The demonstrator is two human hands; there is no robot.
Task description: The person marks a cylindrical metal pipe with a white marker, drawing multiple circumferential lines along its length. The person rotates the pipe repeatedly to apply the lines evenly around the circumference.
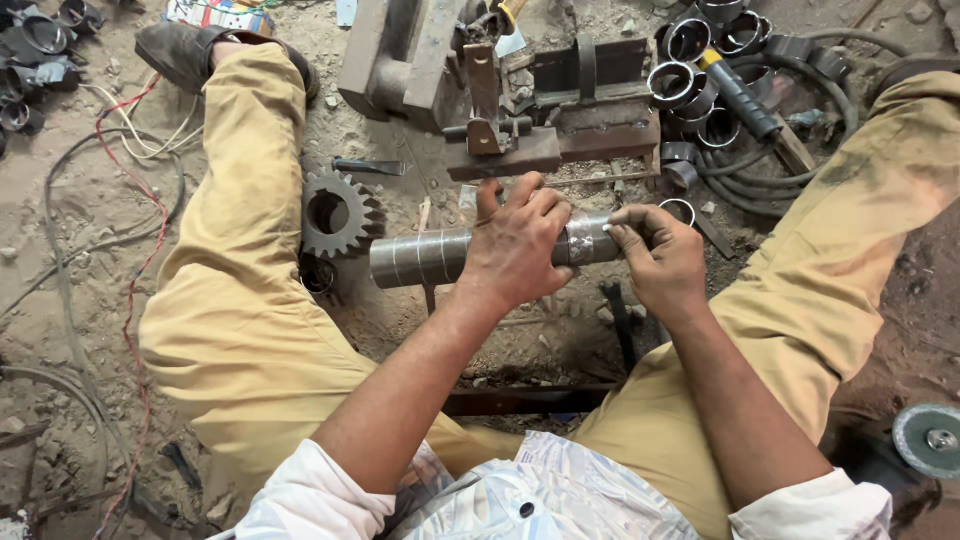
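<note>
Dirt floor point(80, 250), littered with cables and scrap, carries a seated person in tan trousers. One steel jig point(500, 90) stands ahead; one gear wheel point(338, 212) lies at the left knee; about ten metal rings point(700, 70) are heaped at the right. One steel tube point(420, 258), held level between the knees, looks heavy, rigid and slick, best gripped mid-length. Left hand point(515, 245) clamps its middle; right hand point(655, 255) pinches fingertips together at its end.
</note>
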